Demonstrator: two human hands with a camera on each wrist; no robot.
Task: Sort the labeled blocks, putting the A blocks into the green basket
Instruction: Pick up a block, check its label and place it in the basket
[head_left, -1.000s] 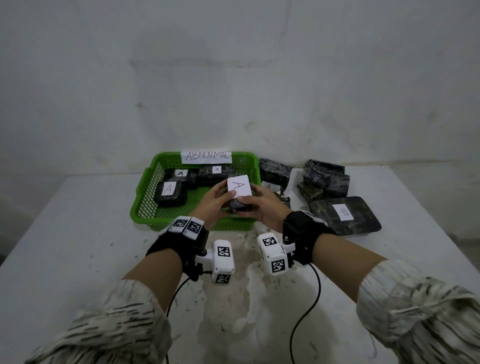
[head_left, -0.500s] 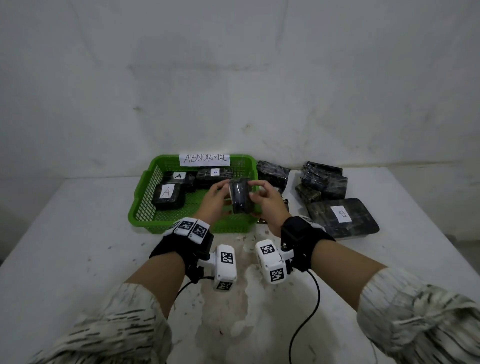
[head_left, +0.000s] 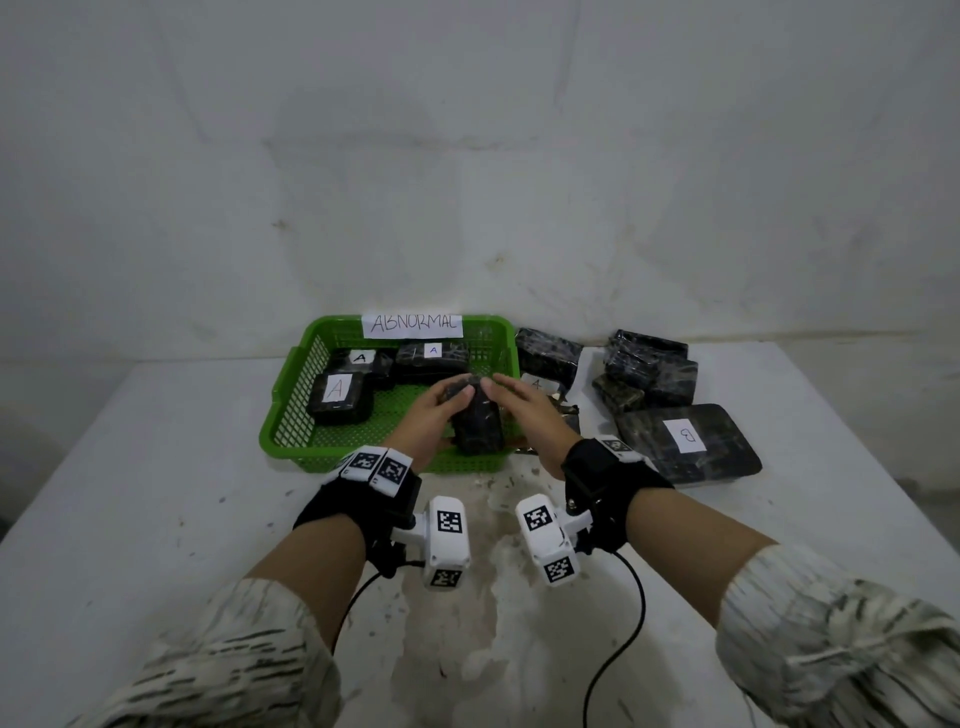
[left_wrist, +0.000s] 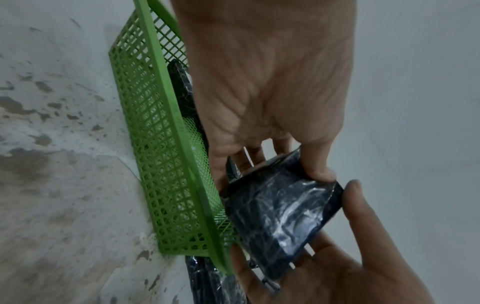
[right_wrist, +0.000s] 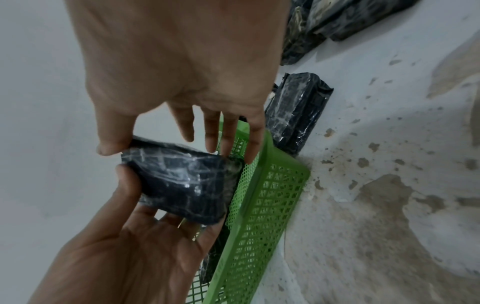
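Now, step in hand: placing a wrapped dark block (head_left: 477, 422) into the green basket (head_left: 291, 415); its label is not visible here, so that it is an A block is my judgement from the task.
Block position: standing on edge at the basket's near right corner, between the two palms, fingertips meeting over its top.
Left hand (head_left: 434, 415): thumb and fingers curled round the block, gripping it.
Right hand (head_left: 522, 410): fingers nearly straight, thumb tip touching the block's top edge; a loose steadying touch, not a grip.
Already beyond the fingertips: three A-labelled blocks inside the basket.
Outside the right hand's fingers: unsorted blocks on the table (head_left: 156, 493), one labelled B (head_left: 688, 435).
Next move calls for: lowering the block flat onto the bare mesh, uncurling the left fingers, lifting both hands over the rim.
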